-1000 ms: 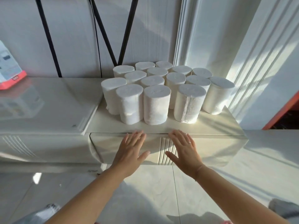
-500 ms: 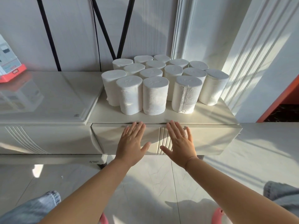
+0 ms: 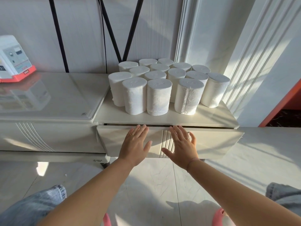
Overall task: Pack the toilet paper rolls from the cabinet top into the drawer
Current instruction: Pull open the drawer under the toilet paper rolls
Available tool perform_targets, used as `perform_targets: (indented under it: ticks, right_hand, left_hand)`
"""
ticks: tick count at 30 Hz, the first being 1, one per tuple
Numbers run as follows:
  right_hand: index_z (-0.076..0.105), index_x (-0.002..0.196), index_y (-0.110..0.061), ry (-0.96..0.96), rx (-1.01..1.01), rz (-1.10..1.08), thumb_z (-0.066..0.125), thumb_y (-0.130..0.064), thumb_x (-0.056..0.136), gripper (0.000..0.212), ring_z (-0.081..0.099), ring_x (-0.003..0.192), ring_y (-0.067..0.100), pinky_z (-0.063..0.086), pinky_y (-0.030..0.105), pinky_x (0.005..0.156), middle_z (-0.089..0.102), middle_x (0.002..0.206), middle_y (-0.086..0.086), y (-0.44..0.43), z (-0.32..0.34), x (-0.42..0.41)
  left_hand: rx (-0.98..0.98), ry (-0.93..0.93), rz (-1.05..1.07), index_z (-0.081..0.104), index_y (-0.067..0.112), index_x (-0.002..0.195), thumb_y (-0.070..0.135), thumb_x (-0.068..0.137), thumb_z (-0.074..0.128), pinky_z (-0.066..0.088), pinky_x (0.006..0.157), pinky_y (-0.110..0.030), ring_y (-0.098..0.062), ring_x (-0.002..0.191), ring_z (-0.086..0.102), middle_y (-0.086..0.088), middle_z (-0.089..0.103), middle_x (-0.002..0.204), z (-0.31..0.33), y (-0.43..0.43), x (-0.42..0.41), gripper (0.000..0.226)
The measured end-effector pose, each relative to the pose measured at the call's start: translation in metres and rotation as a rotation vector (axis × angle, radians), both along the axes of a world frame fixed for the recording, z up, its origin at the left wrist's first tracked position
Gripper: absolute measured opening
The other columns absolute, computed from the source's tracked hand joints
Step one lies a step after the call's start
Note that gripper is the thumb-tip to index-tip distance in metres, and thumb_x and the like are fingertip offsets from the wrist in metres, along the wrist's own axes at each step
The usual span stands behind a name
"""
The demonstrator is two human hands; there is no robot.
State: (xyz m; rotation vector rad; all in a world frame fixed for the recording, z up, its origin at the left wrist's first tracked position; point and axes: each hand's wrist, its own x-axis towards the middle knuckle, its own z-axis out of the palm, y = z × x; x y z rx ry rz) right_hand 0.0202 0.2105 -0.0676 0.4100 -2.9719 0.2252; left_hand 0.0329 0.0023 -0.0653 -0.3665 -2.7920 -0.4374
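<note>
Toilet paper rolls [image 3: 158, 97] stand on end in a tight bunch on the cabinet top [image 3: 114, 118], at 12 o'clock from both hands. They are white and they touch each other. The drawer [image 3: 211, 142] sits right under them. Its front sticks out a little, and a thin dark gap shows along its top edge.

Both arms reach forward from the bottom of the view, long and nearly straight. The left grip [image 3: 134, 144] lies flat on the drawer front with the back of the hand facing the camera. Its fingers are straight and close together and point to 12 o'clock. The tips reach the top edge of the front, right at the gap. The thumb sticks out toward 2 o'clock. A thin ring [image 3: 132, 134] is on one finger.

The right grip [image 3: 181, 147] is just beside it, at 3 o'clock. It lies flat on the front too, with fingers spread a little and the thumb out toward 10 o'clock. It also wears a ring. Raised lines in the drawer front run between the two grips. Neither grip holds anything. It is hard to tell whether the fingertips hook over the edge.

At 9 o'clock from the rolls is a shiny lower top [image 3: 48, 95]. A white box with an orange base [image 3: 14, 59] stands on its far left end. Black poles [image 3: 110, 30] cross on the wall behind the rolls. Blue jeans [image 3: 32, 207] show at 7 o'clock in the view, over a shiny floor [image 3: 162, 176].
</note>
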Motion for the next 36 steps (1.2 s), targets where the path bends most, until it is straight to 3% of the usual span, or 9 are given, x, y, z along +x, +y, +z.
perform_targets:
  ticks: [3,6,9,12,15,18,23,29,36]
  right_hand:
    - [0.007,0.153,-0.025,-0.006,0.014,0.012,0.028,-0.077,0.081,0.091,0.000,0.151,0.016,-0.005,0.048,0.119,0.007,0.163,-0.006,0.005,-0.004,0.029]
    - [0.018,0.151,-0.026,-0.020,0.017,0.046,0.024,-0.081,0.077,0.092,0.013,0.149,0.019,-0.005,0.049,0.119,0.021,0.159,-0.005,0.011,0.004,0.054]
    - [0.039,0.142,-0.029,-0.042,-0.081,0.097,0.043,-0.076,0.077,0.081,0.035,0.133,0.021,0.012,0.043,0.118,0.043,0.138,-0.006,0.019,0.021,0.066]
    - [0.060,0.125,-0.028,-0.064,-0.160,0.134,0.064,-0.059,0.077,0.058,0.046,0.115,0.023,0.036,0.036,0.099,0.056,0.120,-0.004,0.026,0.036,0.069]
    - [0.068,0.113,-0.024,-0.110,-0.181,0.140,0.074,-0.049,0.075,0.046,0.051,0.107,0.023,0.040,0.033,0.089,0.061,0.108,-0.002,0.029,0.043,0.073]
    - [0.071,0.102,-0.020,-0.125,-0.195,0.148,0.076,-0.045,0.073,0.039,0.052,0.101,0.022,0.039,0.032,0.085,0.060,0.100,-0.001,0.026,0.042,0.084]
    - [0.070,0.082,-0.013,-0.138,-0.275,0.154,0.082,-0.039,0.068,0.033,0.053,0.088,0.022,0.032,0.025,0.071,0.060,0.086,0.002,0.024,0.033,0.109]
    - [0.068,0.082,-0.014,-0.157,-0.295,0.163,0.080,-0.042,0.069,0.032,0.043,0.081,0.011,0.033,0.022,0.068,0.058,0.086,-0.003,0.026,0.033,0.129]
    - [0.060,0.081,-0.025,-0.263,-0.195,0.247,0.070,-0.055,0.074,0.032,0.043,0.077,0.007,0.031,0.016,0.062,0.051,0.085,-0.012,0.030,0.033,0.140]
  left_hand:
    - [-0.007,-0.008,-0.044,0.025,0.015,0.147,0.045,0.094,0.036,0.003,0.118,-0.033,-0.019,0.144,0.015,-0.002,0.024,0.155,-0.006,-0.004,0.030,0.062]
    - [-0.112,-0.040,-0.062,0.024,0.016,0.147,0.057,0.090,0.032,0.005,0.117,-0.040,-0.024,0.139,0.024,-0.002,0.028,0.154,-0.006,-0.007,0.055,0.071]
    - [-0.168,-0.054,-0.102,0.026,0.018,0.145,0.062,0.087,0.036,0.011,0.114,-0.042,-0.025,0.123,0.034,0.001,0.036,0.142,0.002,-0.011,0.067,0.073]
    - [-0.089,-0.091,-0.170,0.036,0.019,0.141,0.054,0.088,0.051,0.022,0.106,-0.033,-0.024,0.116,0.038,0.001,0.043,0.133,0.009,-0.014,0.075,0.065]
    - [0.002,-0.140,-0.174,0.047,0.020,0.135,0.038,0.087,0.062,0.035,0.096,-0.032,-0.023,0.110,0.046,0.003,0.052,0.127,0.016,-0.013,0.087,0.054]
    - [0.062,-0.166,-0.148,0.055,0.023,0.128,0.032,0.084,0.067,0.041,0.086,-0.031,-0.022,0.103,0.051,0.005,0.057,0.118,0.023,-0.011,0.100,0.046]
    - [0.097,-0.213,-0.154,0.065,0.023,0.112,0.031,0.081,0.070,0.033,0.070,-0.021,-0.012,0.094,0.054,0.008,0.061,0.105,0.031,-0.006,0.116,0.032]
    - [0.136,-0.293,-0.157,0.067,0.023,0.099,0.032,0.077,0.074,0.031,0.064,-0.023,-0.005,0.079,0.046,0.014,0.059,0.095,0.035,-0.005,0.130,0.025]
    - [0.120,-0.369,-0.177,0.064,0.030,0.089,0.036,0.074,0.075,0.033,0.061,-0.017,-0.005,0.078,0.051,0.019,0.057,0.089,0.032,-0.008,0.141,0.020]
